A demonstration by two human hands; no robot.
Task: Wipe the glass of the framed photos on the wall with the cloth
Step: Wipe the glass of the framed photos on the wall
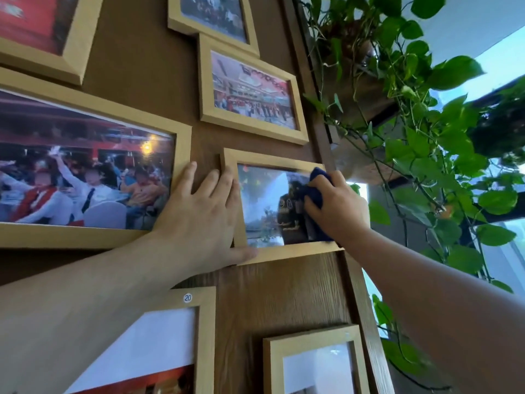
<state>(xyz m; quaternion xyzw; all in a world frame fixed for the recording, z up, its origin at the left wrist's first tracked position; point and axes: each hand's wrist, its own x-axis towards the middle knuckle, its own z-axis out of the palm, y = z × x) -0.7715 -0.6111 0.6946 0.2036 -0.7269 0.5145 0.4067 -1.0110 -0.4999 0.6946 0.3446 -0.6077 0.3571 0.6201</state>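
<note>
A small light-wood framed photo (287,253) hangs at the middle of a brown wooden wall. My right hand (338,207) presses a dark blue cloth (314,194) against the right side of its glass. My left hand (204,217) lies flat with fingers spread against the frame's left edge, thumb under its bottom rail. The cloth is mostly hidden under my right palm.
Other light-wood frames surround it: a wide one (181,149) at left, one (297,109) above, two more at the top, one with a "20" sticker (206,322) and one (272,365) below. A trailing green plant (420,143) on a shelf hangs close at right.
</note>
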